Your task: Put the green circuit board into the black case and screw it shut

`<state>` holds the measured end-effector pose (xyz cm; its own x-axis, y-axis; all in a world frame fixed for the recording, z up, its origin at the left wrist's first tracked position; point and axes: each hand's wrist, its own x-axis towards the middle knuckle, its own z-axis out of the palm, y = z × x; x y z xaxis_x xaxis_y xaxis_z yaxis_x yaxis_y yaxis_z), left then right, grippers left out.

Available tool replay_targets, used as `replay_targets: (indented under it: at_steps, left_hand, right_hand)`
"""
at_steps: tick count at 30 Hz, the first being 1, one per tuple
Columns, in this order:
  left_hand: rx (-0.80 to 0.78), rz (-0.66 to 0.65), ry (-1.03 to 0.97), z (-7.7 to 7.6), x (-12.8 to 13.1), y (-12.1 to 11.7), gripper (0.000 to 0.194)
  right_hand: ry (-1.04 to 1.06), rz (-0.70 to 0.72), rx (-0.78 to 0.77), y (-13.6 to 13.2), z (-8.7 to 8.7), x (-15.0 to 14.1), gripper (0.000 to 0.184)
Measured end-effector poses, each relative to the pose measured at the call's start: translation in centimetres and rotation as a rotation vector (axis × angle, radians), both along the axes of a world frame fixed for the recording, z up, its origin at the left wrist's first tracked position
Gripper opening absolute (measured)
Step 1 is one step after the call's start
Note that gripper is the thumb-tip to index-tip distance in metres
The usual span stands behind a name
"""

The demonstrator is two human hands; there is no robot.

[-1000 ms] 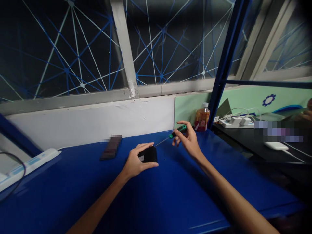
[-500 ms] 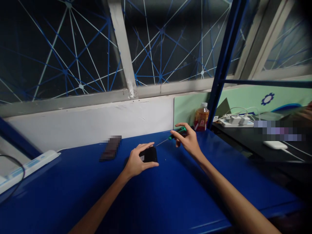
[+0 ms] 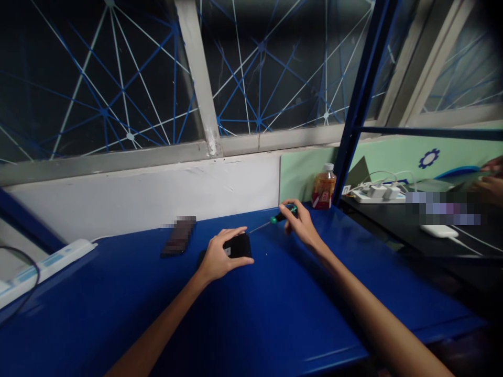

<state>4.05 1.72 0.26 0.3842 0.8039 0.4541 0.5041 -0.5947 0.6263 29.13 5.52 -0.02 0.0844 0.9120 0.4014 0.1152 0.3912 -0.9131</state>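
Note:
My left hand [image 3: 217, 255] grips a black rectangular device [image 3: 239, 245] by its two long sides, thumb nearest me and fingers along the far side. The device lies on the blue table, with a small pale patch showing beside my palm. A screwdriver [image 3: 280, 215] with a green and black handle is held between the fingers of my right hand [image 3: 302, 226]. Its thin shaft slants down to the left, and the tip meets or nearly meets the far right corner of the device; contact is too small to tell.
A dark phone-like slab [image 3: 179, 236] lies left of my hands. A white power strip [image 3: 51, 267] stands at the left edge. At the back right is a drink bottle [image 3: 324, 187]. A black desk to the right bears another power strip [image 3: 373, 196], chargers and another person's hand [image 3: 493, 183].
The fingers of my right hand have shifted around the screwdriver handle, now curled closer over it. My left hand and the device stay nearly in place. The other person's hand shows more.

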Motion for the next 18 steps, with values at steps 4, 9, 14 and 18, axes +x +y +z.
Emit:
replay_targets:
  at_steps: [4, 9, 14, 18]
  left_hand:
    - [0.003, 0.013, 0.004, 0.06, -0.28, 0.07, 0.068]
    - [0.023, 0.015, 0.016, -0.1, -0.26, 0.03, 0.068]
    - [0.037, 0.021, 0.018, -0.29, -0.39, 0.16, 0.068]
    - [0.038, 0.01, 0.017, -0.26, -0.47, 0.15, 0.068]
  right_hand:
    - [0.104, 0.181, -0.088, 0.13, 0.04, 0.0, 0.049]
    - [-0.019, 0.0, 0.018, 0.03, 0.14, 0.05, 0.04]
    - [0.059, 0.171, -0.075, 0.11, -0.04, 0.32, 0.043]
    - [0.053, 0.124, -0.029, 0.43, -0.47, 0.32, 0.045]
